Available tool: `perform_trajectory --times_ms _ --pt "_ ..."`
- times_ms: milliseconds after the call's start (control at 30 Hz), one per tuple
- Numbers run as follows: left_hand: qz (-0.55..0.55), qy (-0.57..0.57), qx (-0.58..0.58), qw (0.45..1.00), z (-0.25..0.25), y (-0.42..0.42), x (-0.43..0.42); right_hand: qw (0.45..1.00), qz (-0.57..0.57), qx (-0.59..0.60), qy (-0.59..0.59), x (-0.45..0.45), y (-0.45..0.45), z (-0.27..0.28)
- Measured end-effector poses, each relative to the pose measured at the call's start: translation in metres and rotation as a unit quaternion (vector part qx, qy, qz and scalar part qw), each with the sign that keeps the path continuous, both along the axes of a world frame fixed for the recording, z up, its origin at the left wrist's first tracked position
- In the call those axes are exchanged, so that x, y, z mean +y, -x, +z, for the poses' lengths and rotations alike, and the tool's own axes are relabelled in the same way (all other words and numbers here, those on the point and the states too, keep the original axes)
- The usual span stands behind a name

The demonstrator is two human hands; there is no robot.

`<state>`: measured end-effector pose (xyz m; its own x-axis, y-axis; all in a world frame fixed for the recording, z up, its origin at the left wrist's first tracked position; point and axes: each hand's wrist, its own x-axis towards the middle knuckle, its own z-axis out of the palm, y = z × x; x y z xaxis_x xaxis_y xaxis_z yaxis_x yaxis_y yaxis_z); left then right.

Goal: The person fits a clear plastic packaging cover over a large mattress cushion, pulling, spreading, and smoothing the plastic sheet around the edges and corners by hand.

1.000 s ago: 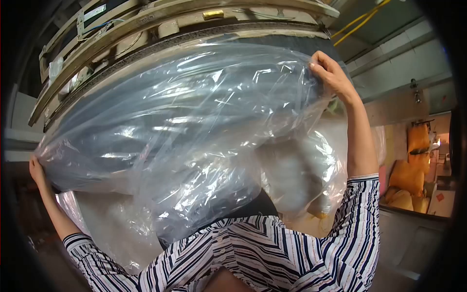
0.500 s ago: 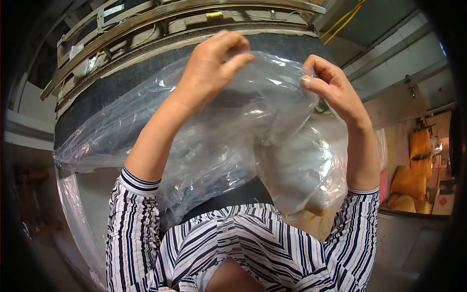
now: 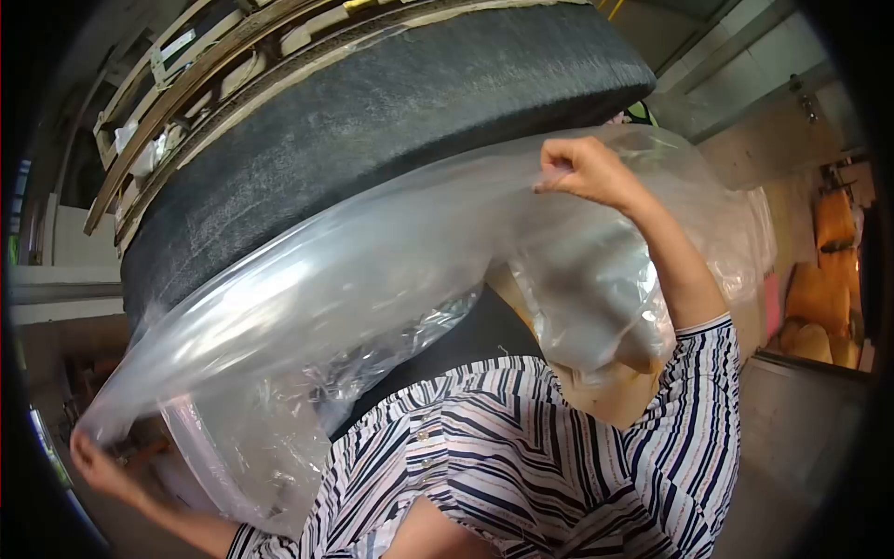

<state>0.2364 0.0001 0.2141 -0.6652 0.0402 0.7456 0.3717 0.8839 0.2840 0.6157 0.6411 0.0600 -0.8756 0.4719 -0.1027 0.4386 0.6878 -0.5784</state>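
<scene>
A long sheet of clear plastic film (image 3: 307,289) is stretched across in front of me, pulled smooth between my two hands. At the far lower left, my left hand (image 3: 101,469) is closed on the gathered end of it. My right hand (image 3: 589,174), on the right side beyond the padded surface's near edge, is closed with thumb and fingers on the film's upper edge. More clear plastic (image 3: 596,289) hangs below my right hand, and further crumpled plastic (image 3: 251,447) lies at the lower left by my body.
Behind the film is a long dark padded surface (image 3: 372,121) with a rounded near edge. Wooden rails (image 3: 186,121) run along its far side. Orange items (image 3: 810,298) stand farther off at the right, by a grey counter (image 3: 810,391).
My left hand has swung from the middle far out to the lower left, drawing the film taut. My right hand has shifted slightly left and down. The dark surface is more exposed.
</scene>
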Motion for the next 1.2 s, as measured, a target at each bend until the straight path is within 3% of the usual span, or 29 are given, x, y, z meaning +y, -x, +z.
perform_trajectory --times_ms 33,67,100,133,167,200,233,267,300,333,367,433,467,533,600,633,667,700,733,800,833,900,933,967,1033,1100,1200 --pt "-0.006 0.013 0.030 0.999 0.025 0.032 -0.076 0.999 -0.037 0.018 -0.027 0.003 -0.009 -0.012" --pt "-0.012 0.122 0.190 0.974 0.052 0.037 -0.088 0.995 -0.074 0.033 -0.053 0.005 -0.022 -0.025" --pt "-0.035 0.158 0.242 0.957 0.058 0.045 -0.083 0.990 -0.112 0.045 -0.078 0.008 -0.040 -0.039" --pt "-0.054 0.193 0.295 0.934 0.065 0.052 -0.077 0.981 -0.092 0.010 -0.173 0.024 -0.066 -0.055" --pt "-0.086 0.154 0.246 0.953 0.056 0.061 -0.057 0.977 -0.110 -0.014 -0.183 0.039 -0.099 -0.074" --pt "-0.047 0.106 0.145 0.983 0.039 0.065 -0.027 0.972 -0.128 -0.039 -0.195 0.050 -0.137 -0.091" --pt "0.005 0.064 0.044 0.997 0.022 0.068 0.003 0.952 -0.145 -0.192 -0.189 0.054 -0.173 -0.095" --pt "-0.122 0.114 0.016 0.986 -0.003 0.122 -0.013 0.910 -0.158 -0.338 -0.178 0.058 -0.214 -0.101" --pt "-0.139 0.055 -0.064 0.987 -0.034 0.106 0.046 0.848 -0.130 -0.474 -0.198 0.074 -0.285 -0.140" --pt "-0.163 0.050 -0.098 0.981 -0.075 0.143 0.055 0.769 -0.090 -0.616 -0.145 0.062 -0.323 -0.130" --pt "-0.246 0.046 -0.126 0.960 -0.107 0.139 0.093 0.731 -0.074 -0.665 -0.132 0.053 -0.371 -0.123" --pt "-0.274 0.086 -0.145 0.947 -0.153 0.151 0.134 0.681 -0.137 -0.709 -0.123 0.038 -0.413 -0.080" --pt "-0.272 0.080 -0.169 0.944 -0.166 0.145 0.159 0.669 -0.170 -0.694 -0.207 0.049 -0.439 -0.065" --pt "-0.262 0.059 -0.211 0.940 -0.193 0.157 0.173 0.671 -0.347 -0.568 -0.326 0.086 -0.436 -0.026" --pt "-0.232 0.028 -0.247 0.940 -0.217 0.222 0.155 0.709 -0.382 -0.426 -0.412 0.140 -0.369 0.045" --pt "-0.225 0.013 -0.257 0.940 -0.219 0.243 0.146 0.742 -0.379 -0.304 -0.461 0.208 -0.365 0.063" --pt "-0.214 -0.004 -0.266 0.940 -0.220 0.262 0.131 0.807 -0.368 -0.016 -0.461 0.244 -0.322 0.095" --pt "-0.202 -0.022 -0.275 0.940 -0.218 0.279 0.114 0.825 -0.466 0.244 -0.207 0.239 -0.243 0.139" --pt "-0.194 -0.044 -0.289 0.936 -0.222 0.296 0.098 0.776 -0.400 0.479 -0.091 0.251 -0.186 0.156" --pt "-0.201 -0.090 -0.338 0.915 -0.228 0.314 0.061 0.871 -0.309 0.375 -0.067 0.184 -0.087 0.190" --pt "-0.206 -0.115 -0.362 0.902 -0.229 0.311 0.046 0.891 -0.271 0.293 -0.214 0.210 -0.082 0.161" --pt "-0.189 -0.042 -0.340 0.920 -0.218 0.289 0.022 0.847 -0.180 0.104 -0.489 0.270 -0.075 0.075" --pt "-0.183 -0.032 -0.343 0.921 -0.217 0.281 0.005 0.891 -0.061 0.256 -0.371 0.195 -0.025 0.070" --pt "-0.178 -0.019 -0.346 0.921 -0.215 0.274 -0.013 0.925 -0.092 0.237 -0.283 0.196 -0.019 0.021" --pt "-0.135 0.017 -0.371 0.919 -0.217 0.306 -0.068 0.959 -0.219 0.090 -0.153 0.203 -0.026 -0.023" --pt "-0.127 -0.005 -0.417 0.900 -0.218 0.330 -0.105 0.958 -0.208 0.052 -0.192 0.197 -0.023 -0.016" --pt "-0.154 0.012 -0.478 0.865 -0.198 0.341 -0.082 0.961 -0.199 0.050 -0.185 0.207 -0.021 -0.011"
